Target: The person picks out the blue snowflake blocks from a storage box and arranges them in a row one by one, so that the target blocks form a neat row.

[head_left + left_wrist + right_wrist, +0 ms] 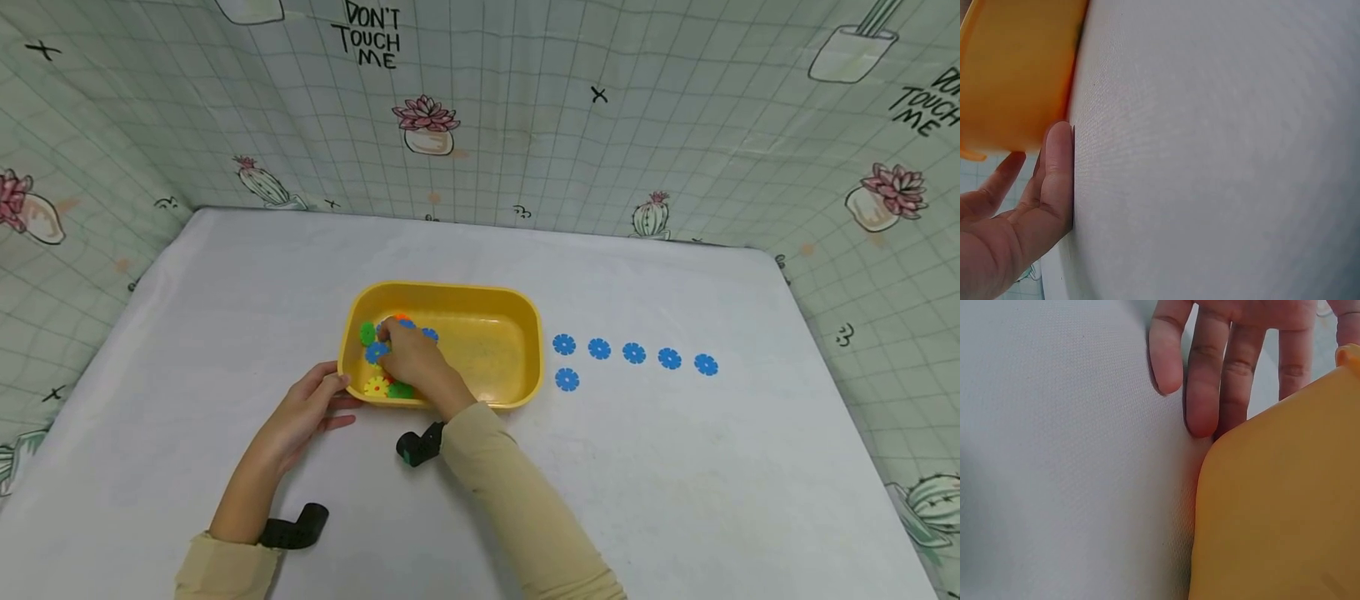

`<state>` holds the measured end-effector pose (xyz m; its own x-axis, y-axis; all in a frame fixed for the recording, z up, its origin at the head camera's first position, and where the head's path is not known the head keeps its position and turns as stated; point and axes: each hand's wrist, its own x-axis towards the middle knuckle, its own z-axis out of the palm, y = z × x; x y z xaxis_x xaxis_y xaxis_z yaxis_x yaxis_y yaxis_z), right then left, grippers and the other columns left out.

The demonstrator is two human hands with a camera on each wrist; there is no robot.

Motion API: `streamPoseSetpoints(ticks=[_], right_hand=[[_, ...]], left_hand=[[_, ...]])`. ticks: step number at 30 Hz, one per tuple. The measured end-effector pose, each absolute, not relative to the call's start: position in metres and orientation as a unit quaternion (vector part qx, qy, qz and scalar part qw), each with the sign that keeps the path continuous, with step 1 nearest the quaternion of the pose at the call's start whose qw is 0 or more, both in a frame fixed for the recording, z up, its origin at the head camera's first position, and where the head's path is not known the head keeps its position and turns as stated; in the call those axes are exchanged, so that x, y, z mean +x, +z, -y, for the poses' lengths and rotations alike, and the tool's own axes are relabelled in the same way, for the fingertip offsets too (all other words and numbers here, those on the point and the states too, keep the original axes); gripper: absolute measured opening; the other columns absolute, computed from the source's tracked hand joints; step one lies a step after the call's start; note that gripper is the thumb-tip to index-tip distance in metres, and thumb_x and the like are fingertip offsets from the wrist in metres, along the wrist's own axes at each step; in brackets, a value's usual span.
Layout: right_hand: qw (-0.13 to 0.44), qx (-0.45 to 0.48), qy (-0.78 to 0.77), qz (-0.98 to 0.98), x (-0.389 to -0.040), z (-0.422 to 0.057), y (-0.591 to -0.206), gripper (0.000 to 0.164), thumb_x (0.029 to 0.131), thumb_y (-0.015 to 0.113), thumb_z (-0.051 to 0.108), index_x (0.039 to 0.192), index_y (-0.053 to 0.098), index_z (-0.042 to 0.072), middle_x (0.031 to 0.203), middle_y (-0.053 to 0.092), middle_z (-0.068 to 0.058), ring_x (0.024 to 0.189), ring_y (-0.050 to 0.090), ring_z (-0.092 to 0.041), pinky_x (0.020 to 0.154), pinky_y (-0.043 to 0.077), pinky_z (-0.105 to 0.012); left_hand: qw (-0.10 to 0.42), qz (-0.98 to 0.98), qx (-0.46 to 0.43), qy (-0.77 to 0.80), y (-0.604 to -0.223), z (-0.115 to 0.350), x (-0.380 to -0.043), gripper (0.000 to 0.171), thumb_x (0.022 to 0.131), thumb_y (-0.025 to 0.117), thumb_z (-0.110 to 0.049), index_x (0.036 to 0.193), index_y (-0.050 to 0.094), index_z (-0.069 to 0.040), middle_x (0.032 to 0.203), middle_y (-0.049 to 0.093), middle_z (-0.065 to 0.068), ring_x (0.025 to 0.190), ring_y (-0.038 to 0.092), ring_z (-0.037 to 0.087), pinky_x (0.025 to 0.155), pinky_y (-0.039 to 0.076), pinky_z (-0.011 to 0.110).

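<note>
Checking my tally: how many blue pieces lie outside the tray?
6: five blue pieces in a row right of the tray, a sixth on the leftmost one's near side. Others may be hidden.

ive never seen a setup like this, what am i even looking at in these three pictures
There is no robot here, just a person working bare-handed. The wide picture comes from a camera worn on the head, looking forward and down. The other two come from cameras on the left and right wrists.

On the white-covered table sits a yellow tray with small colored pieces toward its left end. To its right lie six blue discs: five in a row, one just below the row's left end.

The left hand touches the tray's left end; the right hand reaches in among the pieces. Whether it grips one is hard to tell.
</note>
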<state>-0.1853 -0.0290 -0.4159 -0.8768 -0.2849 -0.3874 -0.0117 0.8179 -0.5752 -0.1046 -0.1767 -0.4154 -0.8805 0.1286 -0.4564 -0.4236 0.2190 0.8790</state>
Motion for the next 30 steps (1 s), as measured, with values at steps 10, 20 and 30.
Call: streamPoseSetpoints(ticks=[10, 20, 30], right_hand=[[0.239, -0.076, -0.281, -0.926, -0.1848, 0.0294, -0.4157, 0.026, 0.091, 0.058, 0.024, 0.115, 0.053, 0.018, 0.106, 0.060, 0.000, 0.083, 0.051, -0.020, 0.072, 0.042, -0.028], [0.237, -0.080, -0.274, -0.929, -0.1851, 0.0294, -0.4154, 0.026, 0.090, 0.059, 0.023, 0.116, 0.053, 0.017, 0.107, 0.062, 0.000, 0.082, 0.051, -0.019, 0.073, 0.044, -0.028], [0.234, -0.086, -0.272, -0.929, -0.1856, 0.0295, -0.4168, 0.026, 0.090, 0.059, 0.023, 0.115, 0.053, 0.017, 0.104, 0.062, -0.001, 0.080, 0.052, -0.019, 0.069, 0.043, -0.027]], left_hand=[[0.223, -0.749, -0.101, 0.615, -0.4166, 0.1776, -0.1055, 0.052, 0.098, 0.036, -0.032, 0.141, 0.028, -0.002, 0.131, 0.045, 0.025, 0.098, 0.060, 0.013, 0.083, 0.054, 0.025], [0.223, -0.749, -0.101, 0.615, -0.4168, 0.1782, -0.1056, 0.052, 0.099, 0.036, -0.031, 0.141, 0.028, -0.002, 0.131, 0.045, 0.025, 0.099, 0.060, 0.013, 0.083, 0.054, 0.025], [0.221, -0.751, -0.098, 0.614, -0.4162, 0.1775, -0.1056, 0.052, 0.099, 0.035, -0.030, 0.141, 0.028, -0.001, 0.131, 0.045, 0.025, 0.099, 0.060, 0.014, 0.083, 0.054, 0.026]])
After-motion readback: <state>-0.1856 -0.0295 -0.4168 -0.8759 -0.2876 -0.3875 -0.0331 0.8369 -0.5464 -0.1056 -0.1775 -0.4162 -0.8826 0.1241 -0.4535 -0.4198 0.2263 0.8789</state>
